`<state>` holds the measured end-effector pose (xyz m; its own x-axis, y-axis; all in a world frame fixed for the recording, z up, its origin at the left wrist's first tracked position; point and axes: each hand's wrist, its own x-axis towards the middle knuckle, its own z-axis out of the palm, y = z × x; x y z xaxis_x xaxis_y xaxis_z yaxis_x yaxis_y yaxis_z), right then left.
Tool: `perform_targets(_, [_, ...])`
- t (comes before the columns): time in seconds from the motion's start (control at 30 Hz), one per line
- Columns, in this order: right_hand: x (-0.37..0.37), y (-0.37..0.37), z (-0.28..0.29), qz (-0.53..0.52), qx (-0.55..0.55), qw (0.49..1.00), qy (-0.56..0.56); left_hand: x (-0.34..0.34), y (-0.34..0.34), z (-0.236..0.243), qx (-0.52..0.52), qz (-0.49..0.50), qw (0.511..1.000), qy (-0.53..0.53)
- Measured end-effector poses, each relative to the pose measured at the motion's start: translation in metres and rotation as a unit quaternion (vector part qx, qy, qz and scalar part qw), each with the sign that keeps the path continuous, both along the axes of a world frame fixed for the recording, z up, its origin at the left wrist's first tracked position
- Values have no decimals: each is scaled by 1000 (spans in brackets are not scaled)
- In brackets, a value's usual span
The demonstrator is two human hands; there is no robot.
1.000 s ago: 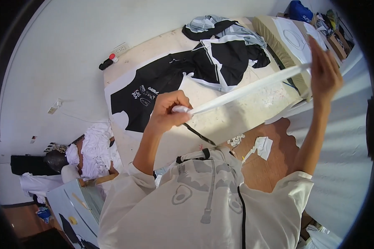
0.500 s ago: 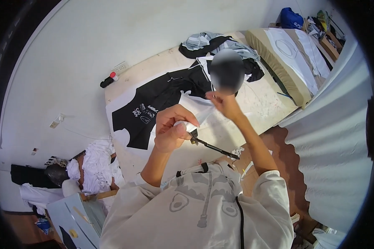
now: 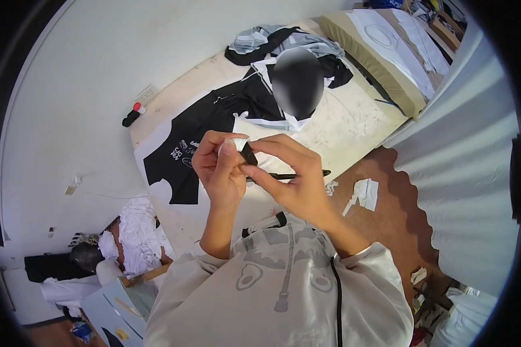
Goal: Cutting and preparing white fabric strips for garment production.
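Observation:
My left hand is closed on a small white piece, pinched between thumb and fingers in front of my chest. Under it sits a short black strip or clip, its exact kind unclear. Thumb and fingertips of my right hand meet on that black piece from the right. A slim black rod passes behind the right hand, its tip showing beyond the fingers. Past both hands, a black garment with white print is spread on the pale bed-like surface.
A blurred dark oval covers part of the garments. Grey and black clothes are heaped at the back. A beige cushion stands at the far right, a white curtain nearer. White cloths and a light-blue cabinet are left.
My right hand has come back from over the bed and joined the left at the black piece. The left hand keeps its pinch. The view has shifted a little.

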<state>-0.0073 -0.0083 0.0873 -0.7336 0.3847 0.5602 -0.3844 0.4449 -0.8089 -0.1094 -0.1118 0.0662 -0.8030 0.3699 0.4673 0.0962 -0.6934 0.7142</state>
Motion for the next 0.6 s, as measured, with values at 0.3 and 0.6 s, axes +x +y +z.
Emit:
perform_targets(0.3, [-1, 6, -17, 105, -131, 986, -16, 7, -4, -5, -11, -73, 997, -25])
perform_targets(0.6, [8, 15, -10, 96, -121, 987, -40, 12, -3, -1, -84, -53, 994, -49])
